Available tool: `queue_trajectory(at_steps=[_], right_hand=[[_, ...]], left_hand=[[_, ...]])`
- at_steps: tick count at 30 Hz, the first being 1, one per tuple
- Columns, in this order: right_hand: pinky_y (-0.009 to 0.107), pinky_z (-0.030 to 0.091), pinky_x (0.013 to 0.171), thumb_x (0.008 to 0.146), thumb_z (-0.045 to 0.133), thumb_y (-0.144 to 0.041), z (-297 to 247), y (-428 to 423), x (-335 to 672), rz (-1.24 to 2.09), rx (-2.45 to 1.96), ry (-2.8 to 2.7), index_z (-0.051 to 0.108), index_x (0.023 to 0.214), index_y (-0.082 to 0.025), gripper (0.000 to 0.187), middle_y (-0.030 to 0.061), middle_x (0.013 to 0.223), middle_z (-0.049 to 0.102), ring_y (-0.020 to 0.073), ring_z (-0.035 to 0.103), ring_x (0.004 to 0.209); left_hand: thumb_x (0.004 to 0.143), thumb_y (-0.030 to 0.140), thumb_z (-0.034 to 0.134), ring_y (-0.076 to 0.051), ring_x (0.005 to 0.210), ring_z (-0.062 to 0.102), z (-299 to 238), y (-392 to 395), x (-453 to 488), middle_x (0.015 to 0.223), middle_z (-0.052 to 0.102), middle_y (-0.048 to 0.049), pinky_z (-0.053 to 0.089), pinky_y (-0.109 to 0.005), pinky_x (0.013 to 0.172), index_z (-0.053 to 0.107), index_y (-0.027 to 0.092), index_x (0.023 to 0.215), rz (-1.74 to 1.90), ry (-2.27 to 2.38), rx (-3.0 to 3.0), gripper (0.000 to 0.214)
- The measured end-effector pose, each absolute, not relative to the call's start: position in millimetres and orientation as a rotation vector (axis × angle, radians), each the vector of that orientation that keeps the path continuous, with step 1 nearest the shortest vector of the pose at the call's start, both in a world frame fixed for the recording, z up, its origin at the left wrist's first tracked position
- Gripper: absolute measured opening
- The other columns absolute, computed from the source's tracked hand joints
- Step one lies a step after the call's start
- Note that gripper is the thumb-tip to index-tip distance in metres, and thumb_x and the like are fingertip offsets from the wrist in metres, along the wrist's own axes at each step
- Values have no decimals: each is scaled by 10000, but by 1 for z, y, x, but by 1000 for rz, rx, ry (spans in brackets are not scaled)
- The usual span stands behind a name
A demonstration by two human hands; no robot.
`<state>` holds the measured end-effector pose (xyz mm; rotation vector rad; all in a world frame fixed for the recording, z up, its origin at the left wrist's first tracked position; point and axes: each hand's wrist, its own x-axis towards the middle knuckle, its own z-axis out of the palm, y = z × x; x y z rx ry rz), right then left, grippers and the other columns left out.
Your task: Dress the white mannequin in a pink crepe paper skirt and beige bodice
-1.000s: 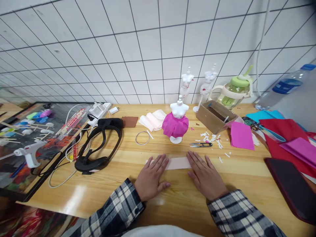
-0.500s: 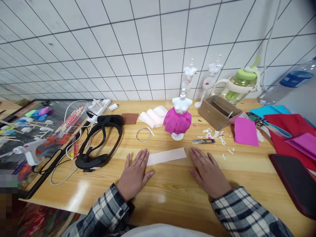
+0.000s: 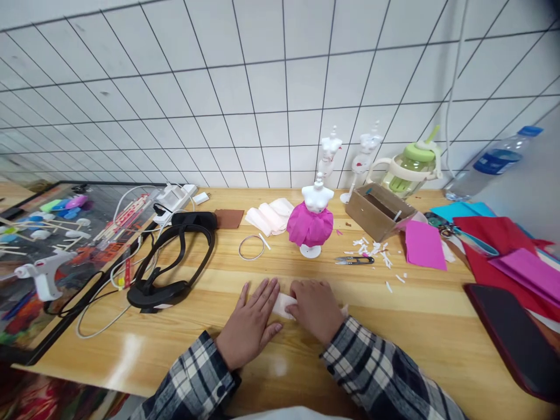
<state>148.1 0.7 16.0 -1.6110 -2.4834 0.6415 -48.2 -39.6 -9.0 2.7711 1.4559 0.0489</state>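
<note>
A pale pink paper strip [image 3: 283, 304] lies on the wooden table [image 3: 394, 326] in front of me, mostly covered. My left hand [image 3: 250, 319] rests flat on the table with its fingers spread, fingertips at the strip's left end. My right hand [image 3: 315, 308] lies over the strip with its fingers bent down onto it, touching the left hand's fingers. A small corner of the strip shows at the right of that hand. Behind them stands a small white mannequin [image 3: 311, 219] in a magenta paper skirt.
Small black snips [image 3: 355, 260] and white paper scraps lie right of the mannequin, by a cardboard box [image 3: 377, 210]. Coloured paper sheets [image 3: 503, 245] and a dark tablet [image 3: 516, 344] fill the right. A black headset [image 3: 172, 262], cables, a wire ring [image 3: 251, 247] and a glue gun [image 3: 41, 274] are left.
My right hand has slid left from beside the strip's right end onto the strip, next to my left hand. The strip, earlier laid out in full length, is now mostly hidden.
</note>
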Motion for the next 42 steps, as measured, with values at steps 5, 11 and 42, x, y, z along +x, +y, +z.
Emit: queue_trajectory(at_steps=[5, 11, 42], right_hand=[[325, 383, 793, 812, 665, -258, 22, -5, 160, 766, -1306, -2476, 622, 806, -200, 72, 29, 932, 643, 209, 570, 932], [335, 384, 834, 814, 651, -201, 36, -11, 161, 801, -1175, -2328, 610, 927, -213, 122, -4, 883, 684, 182, 604, 858], [198, 420, 579, 861, 642, -208, 158, -3, 241, 509, -901, -2085, 656, 864, -244, 39, -60, 718, 681, 86, 597, 610]], left_hand=[[914, 535, 474, -311, 1406, 328, 11, -30, -49, 1506, 416, -127, 130, -590, 1147, 343, 236, 1477, 166, 1462, 2557, 650], [950, 314, 473, -191, 1024, 617, 43, -27, -41, 969, 719, -11, 119, -578, 1138, 711, 292, 918, 412, 1358, 2388, 241], [876, 482, 561, -274, 1165, 543, 164, 66, 49, 1220, 625, -66, 300, -481, 1083, 437, 258, 1367, 851, 1230, 2018, 553]])
